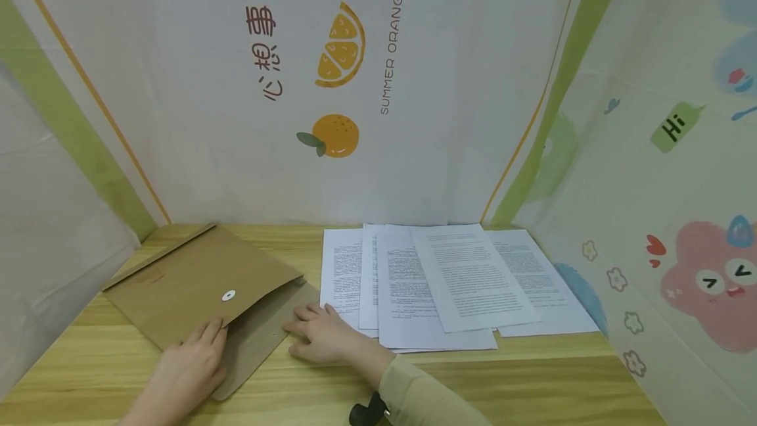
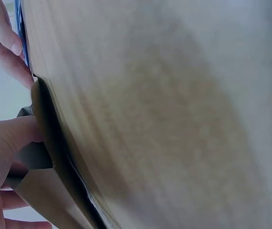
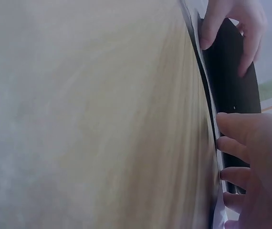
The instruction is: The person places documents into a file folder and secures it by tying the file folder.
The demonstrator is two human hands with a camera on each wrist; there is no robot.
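A brown paper document envelope (image 1: 195, 275) lies at an angle on the left of the table, with a white round button (image 1: 228, 295) on its front panel. Its mouth gapes toward the right hand, and the flap (image 1: 260, 347) is spread flat below it. My left hand (image 1: 192, 360) grips the front panel at the mouth's near end, fingers on top. Beside the flap's outer edge, my right hand (image 1: 325, 334) has its fingers spread, with fingertips right at that edge. The right wrist view shows this right hand (image 3: 265, 162) along the envelope's side; the envelope's inside is dark.
Several overlapping printed sheets (image 1: 473, 268) lie to the right of the envelope, just beyond my right hand. A printed cloth (image 1: 449, 150) hangs behind the wooden table (image 1: 532, 380). More cloth walls rise at both sides. A black device (image 1: 367, 411) sits by the right wrist.
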